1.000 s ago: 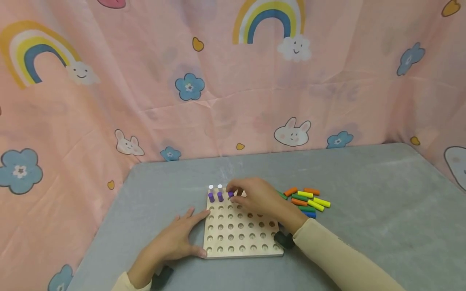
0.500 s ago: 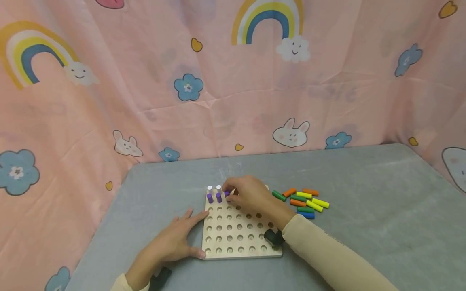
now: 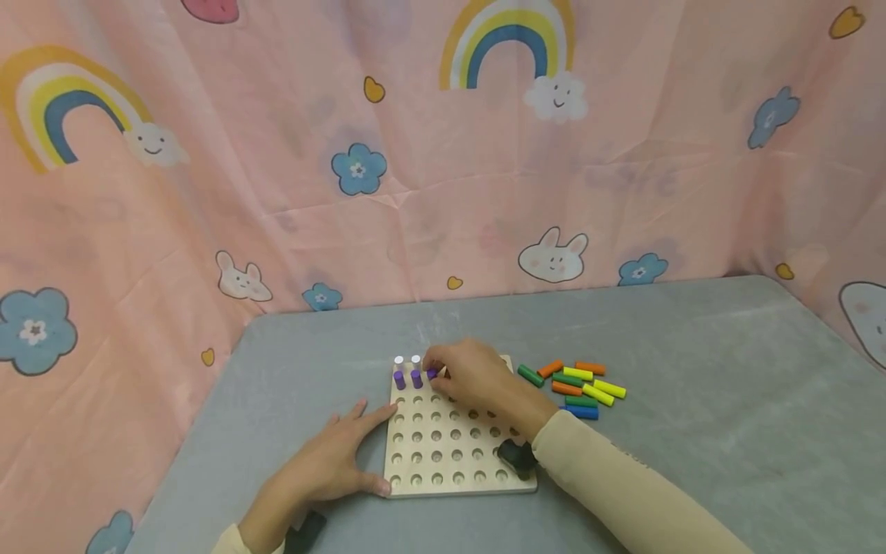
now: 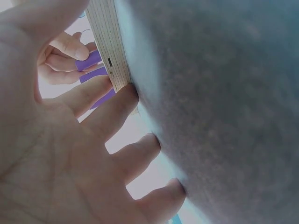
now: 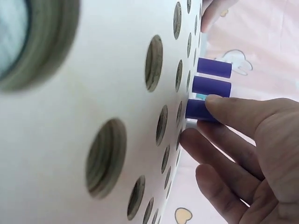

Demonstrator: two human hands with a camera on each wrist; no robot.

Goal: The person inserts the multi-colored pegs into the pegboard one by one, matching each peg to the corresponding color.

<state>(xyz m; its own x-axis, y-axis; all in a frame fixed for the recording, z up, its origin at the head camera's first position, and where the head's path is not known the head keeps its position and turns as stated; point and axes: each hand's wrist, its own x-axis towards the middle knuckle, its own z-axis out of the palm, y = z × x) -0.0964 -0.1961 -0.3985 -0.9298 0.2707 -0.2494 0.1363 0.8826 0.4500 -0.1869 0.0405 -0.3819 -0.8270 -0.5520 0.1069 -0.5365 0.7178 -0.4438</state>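
Observation:
A wooden board with rows of round holes lies on the table. Two white pegs stand at its far left corner, with two purple pegs in the row nearer. My right hand pinches a third purple peg between thumb and fingers; in the right wrist view it stands in the board beside the other two. My left hand has its fingers spread, with thumb and index finger touching the board's left edge. In the left wrist view, fingertips of the left hand meet the board's side.
Right of the board lie loose pegs: green, orange, yellow and blue. The grey table ends at a pink patterned curtain behind.
My right hand has shifted slightly left and lowered a little with the third purple peg, which shows less above the fingers. My left hand stays at the board's edge.

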